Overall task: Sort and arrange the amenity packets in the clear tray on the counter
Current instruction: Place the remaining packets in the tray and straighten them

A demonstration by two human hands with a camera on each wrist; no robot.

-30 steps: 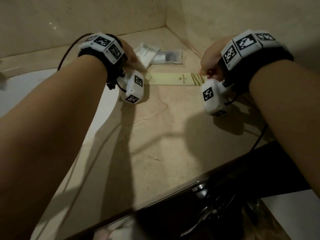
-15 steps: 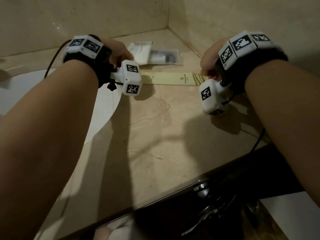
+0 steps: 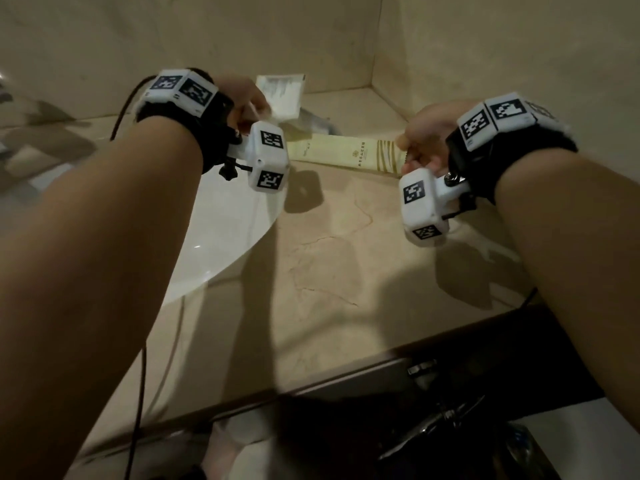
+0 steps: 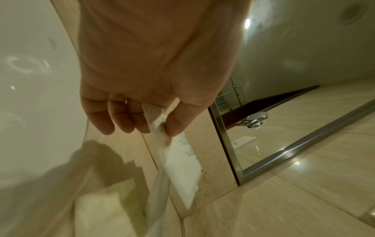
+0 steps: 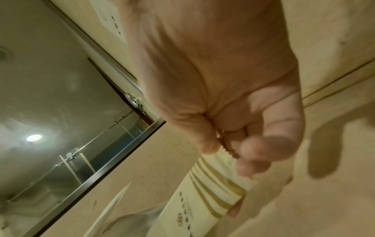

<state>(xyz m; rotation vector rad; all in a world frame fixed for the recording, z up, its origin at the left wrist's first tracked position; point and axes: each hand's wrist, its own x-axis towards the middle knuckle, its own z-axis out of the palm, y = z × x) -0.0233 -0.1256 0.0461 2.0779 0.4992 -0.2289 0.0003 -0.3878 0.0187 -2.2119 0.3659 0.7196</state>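
Mid-sorting: our left hand (image 3: 247,105) pinches the raised white packet (image 3: 282,95), our right hand (image 3: 424,140) pinches the long yellow packet's (image 3: 349,155) end; next, presumably, tray placement, though no tray shows.

The left hand (image 3: 247,102) covers the lower corner of the white packet (image 3: 282,95), and the print on this packet is too blurred to read. The clear packet (image 3: 317,123) on the worktop (image 3: 346,271) is mostly hidden behind it. The small text on the long yellow packet (image 3: 349,154) is perhaps a logo, not readable.
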